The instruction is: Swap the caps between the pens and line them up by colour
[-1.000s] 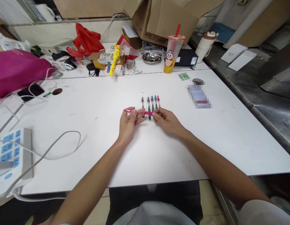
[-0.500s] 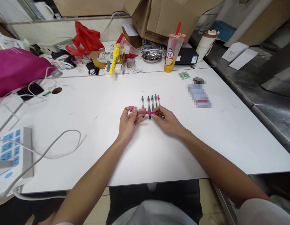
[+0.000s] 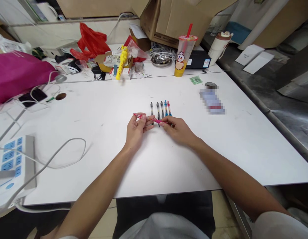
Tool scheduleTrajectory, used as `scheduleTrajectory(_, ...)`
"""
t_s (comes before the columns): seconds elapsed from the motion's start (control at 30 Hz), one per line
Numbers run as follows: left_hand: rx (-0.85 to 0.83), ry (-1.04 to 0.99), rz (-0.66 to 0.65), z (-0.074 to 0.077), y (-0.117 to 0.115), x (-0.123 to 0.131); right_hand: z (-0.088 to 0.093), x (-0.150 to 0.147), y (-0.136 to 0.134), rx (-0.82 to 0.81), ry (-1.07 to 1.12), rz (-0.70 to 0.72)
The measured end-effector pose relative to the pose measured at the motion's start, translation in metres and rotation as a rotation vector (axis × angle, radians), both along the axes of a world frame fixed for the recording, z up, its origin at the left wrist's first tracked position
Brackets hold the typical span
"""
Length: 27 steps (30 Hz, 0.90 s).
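A pink-red pen (image 3: 138,115) lies crosswise between my hands, above the white table. My left hand (image 3: 134,128) pinches its clear barrel between thumb and fingers. My right hand (image 3: 179,128) has its fingertips closed on the pink grip end, hiding the tip. Just beyond my fingers several pens lie side by side, pointing away from me: a dark pen (image 3: 151,107) a little apart on the left, two more dark ones, a blue pen (image 3: 166,106) and a red-topped pen (image 3: 169,106). My hands partly cover their near ends.
At the back stand a drink cup (image 3: 183,56) with a red straw, a metal bowl (image 3: 161,63), a yellow stick-like item (image 3: 122,63) and a red bag (image 3: 90,39). A blurred-out item (image 3: 212,101) lies right. A power strip (image 3: 27,159) and its cable (image 3: 69,139) occupy the left.
My right hand has shifted slightly and its fingers are more curled over the pen's pink end, so less of the grip shows. My left hand is almost unmoved.
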<state>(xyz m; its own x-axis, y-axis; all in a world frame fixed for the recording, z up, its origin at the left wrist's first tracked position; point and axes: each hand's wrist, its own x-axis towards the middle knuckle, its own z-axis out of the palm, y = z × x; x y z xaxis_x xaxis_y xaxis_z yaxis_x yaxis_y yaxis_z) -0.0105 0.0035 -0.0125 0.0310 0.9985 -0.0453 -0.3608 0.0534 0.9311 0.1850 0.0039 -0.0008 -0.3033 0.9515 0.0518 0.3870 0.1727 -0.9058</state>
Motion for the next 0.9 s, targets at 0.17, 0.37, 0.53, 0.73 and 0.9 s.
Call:
scheduleTrajectory(0.17,0.055,-0.003,-0.043,-0.001,0.001,-0.003,0.0,0.002,0.001,-0.136,0.029,0.108)
scheduleTrajectory(0.37,0.12,0.039,0.037,0.0,-0.001,-0.003,0.006,0.0,-0.003,-0.108,0.005,0.122)
scheduleTrajectory(0.53,0.103,0.1,0.174,0.002,0.001,-0.008,0.005,0.004,0.0,0.004,0.092,0.01)
scheduleTrajectory(0.73,0.107,0.144,0.112,0.003,0.003,-0.012,0.004,0.004,0.0,0.008,0.0,-0.001)
scheduleTrajectory(0.9,0.117,0.17,0.039,0.005,-0.001,-0.007,0.007,-0.006,-0.011,0.077,-0.177,0.13)
